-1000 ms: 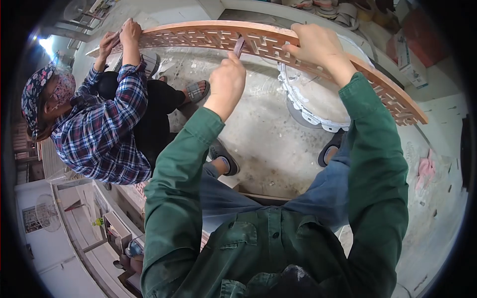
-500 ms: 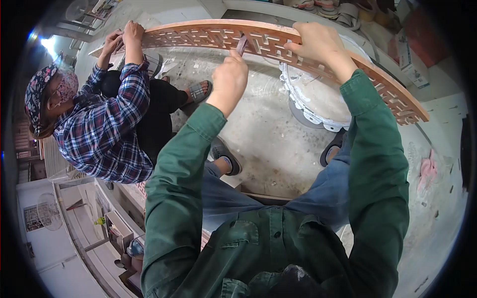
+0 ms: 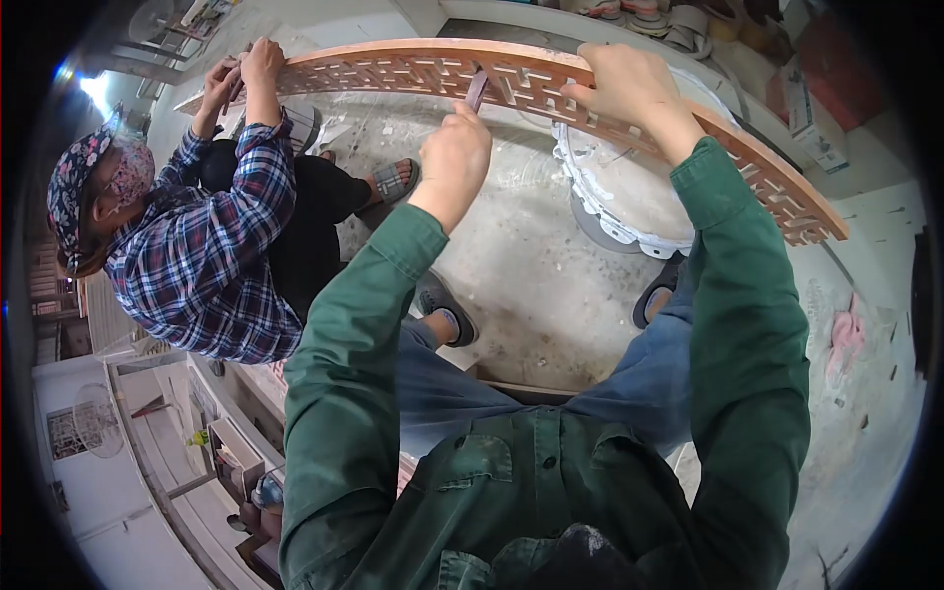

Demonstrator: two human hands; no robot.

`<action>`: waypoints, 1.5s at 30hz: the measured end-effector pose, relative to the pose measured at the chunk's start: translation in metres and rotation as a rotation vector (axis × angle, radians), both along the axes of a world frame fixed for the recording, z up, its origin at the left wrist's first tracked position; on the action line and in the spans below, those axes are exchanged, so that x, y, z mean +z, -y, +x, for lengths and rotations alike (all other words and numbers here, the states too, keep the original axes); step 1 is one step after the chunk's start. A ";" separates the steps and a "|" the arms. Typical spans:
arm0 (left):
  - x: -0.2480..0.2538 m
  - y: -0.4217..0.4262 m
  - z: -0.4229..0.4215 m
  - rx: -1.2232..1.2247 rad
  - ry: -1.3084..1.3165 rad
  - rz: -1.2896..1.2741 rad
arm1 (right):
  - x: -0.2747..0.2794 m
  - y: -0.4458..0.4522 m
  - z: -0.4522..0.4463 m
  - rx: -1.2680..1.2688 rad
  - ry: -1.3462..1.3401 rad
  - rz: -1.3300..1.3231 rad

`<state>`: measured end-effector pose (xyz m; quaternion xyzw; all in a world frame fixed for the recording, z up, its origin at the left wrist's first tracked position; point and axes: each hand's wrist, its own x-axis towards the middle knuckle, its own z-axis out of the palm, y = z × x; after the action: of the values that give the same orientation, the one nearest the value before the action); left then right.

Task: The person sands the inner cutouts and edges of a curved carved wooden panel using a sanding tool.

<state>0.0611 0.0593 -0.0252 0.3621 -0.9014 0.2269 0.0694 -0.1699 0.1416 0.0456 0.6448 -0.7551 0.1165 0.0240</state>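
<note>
A long wooden lattice panel (image 3: 423, 71), carved with openwork, runs across the top of the view. My right hand (image 3: 634, 87) is closed over its upper edge, thumb on the near face. In my left hand (image 3: 455, 152), fingers wrapped round it, is a narrow purplish-brown sanding stick (image 3: 477, 88). The tip of the stick meets the lattice openings around the panel's middle. Under the right part of the panel stands a round white-topped stool or drum (image 3: 629, 187), its rim crusted with white.
At the left, a co-worker in a plaid shirt (image 3: 211, 246) sits with both hands at the panel's far end, holding a dark stick (image 3: 234, 84). Shoes (image 3: 688, 29) lie on a shelf at top right. A pink cloth (image 3: 846, 334) lies at the right.
My hands and the panel have barely moved; the sanding stick has shifted very slightly. The co-worker's hands have moved a little, and more of their dark stick shows.
</note>
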 end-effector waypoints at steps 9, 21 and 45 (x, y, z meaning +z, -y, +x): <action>0.010 0.025 -0.018 -0.098 -0.174 0.006 | 0.002 -0.003 0.001 -0.001 -0.014 -0.034; -0.006 -0.001 0.011 -0.020 -0.275 0.126 | 0.001 -0.003 0.001 -0.005 0.001 -0.026; 0.012 0.038 0.028 0.242 -0.980 1.103 | -0.001 0.002 -0.001 -0.016 -0.015 -0.046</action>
<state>0.0891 0.0212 -0.0134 0.5006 -0.7040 -0.4395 0.2460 -0.1711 0.1395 0.0441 0.6387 -0.7573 0.1289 0.0454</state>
